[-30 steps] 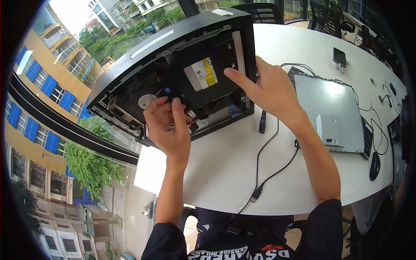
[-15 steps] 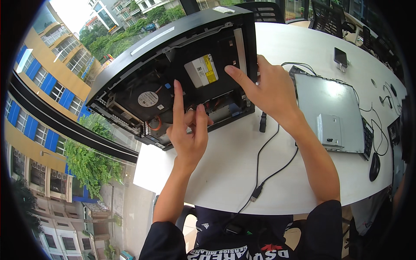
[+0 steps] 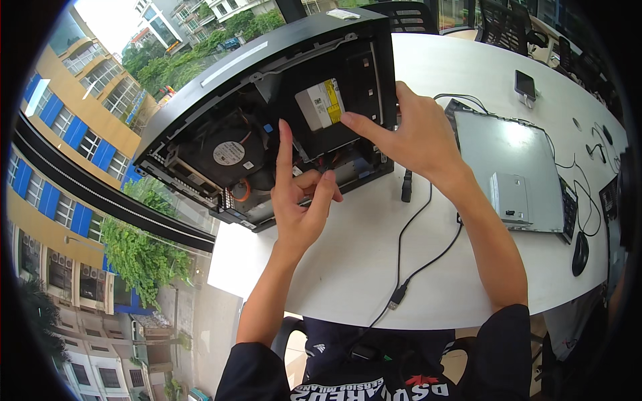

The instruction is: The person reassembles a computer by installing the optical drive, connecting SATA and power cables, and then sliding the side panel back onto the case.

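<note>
A black desktop computer case [image 3: 160, 123] stands tilted on the table with its inside facing me. Within it, a black optical drive [image 3: 351, 80] carries a white and yellow label, and a round fan [image 3: 229, 154] lies to its left. My left hand [image 3: 299, 210] is at the drive's left end, its index finger stretched up against that end and other fingers partly curled. My right hand [image 3: 428, 137] straddles the case's right edge, thumb over the drive beside the label. Its other fingers go behind that edge, partly hidden.
To the right, a grey metal side panel [image 3: 491, 140] lies over a keyboard, with a small metal box [image 3: 509, 197] on top. A mouse [image 3: 580, 254] and a phone [image 3: 525, 85] lie farther right. A black cable [image 3: 399, 294] crosses the near table. A window is at left.
The optical drive has slid right within the case, and the pale strip at its right end has gone from sight. My left hand has moved right along with it.
</note>
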